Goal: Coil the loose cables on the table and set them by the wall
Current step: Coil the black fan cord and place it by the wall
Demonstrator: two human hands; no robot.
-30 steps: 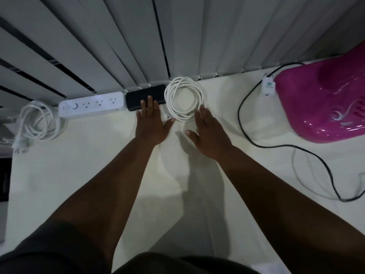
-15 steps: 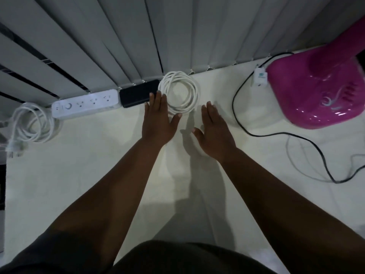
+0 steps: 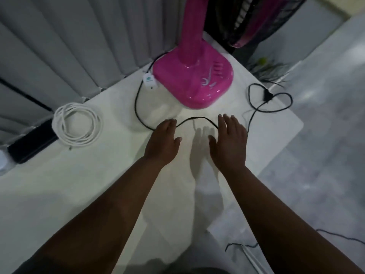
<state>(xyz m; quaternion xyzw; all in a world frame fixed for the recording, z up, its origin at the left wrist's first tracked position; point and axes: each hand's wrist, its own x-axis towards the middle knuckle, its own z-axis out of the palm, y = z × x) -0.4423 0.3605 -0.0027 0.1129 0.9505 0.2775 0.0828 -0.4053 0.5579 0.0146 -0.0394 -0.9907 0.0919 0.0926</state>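
Observation:
A coiled white cable [image 3: 78, 123] lies on the white table [image 3: 59, 184] close to the grey blinds at the left. A loose black cable [image 3: 136, 107] runs from behind the pink fan base across the table, arching between my hands and looping to its plug [image 3: 267, 96] at the right edge. My left hand [image 3: 164, 141] and my right hand [image 3: 229, 143] hover flat over that black cable, fingers spread, holding nothing. Whether the fingertips touch the cable I cannot tell.
A pink fan base [image 3: 194, 80] with its upright post stands at the back of the table. A white tag [image 3: 149, 80] hangs on the black cable beside it. A black power strip [image 3: 29, 143] lies by the blinds at the left. The table's right corner drops to grey floor [image 3: 325, 135].
My view and both hands have swung right, away from the white coil by the wall and over to the loose black cable in front of the pink fan base.

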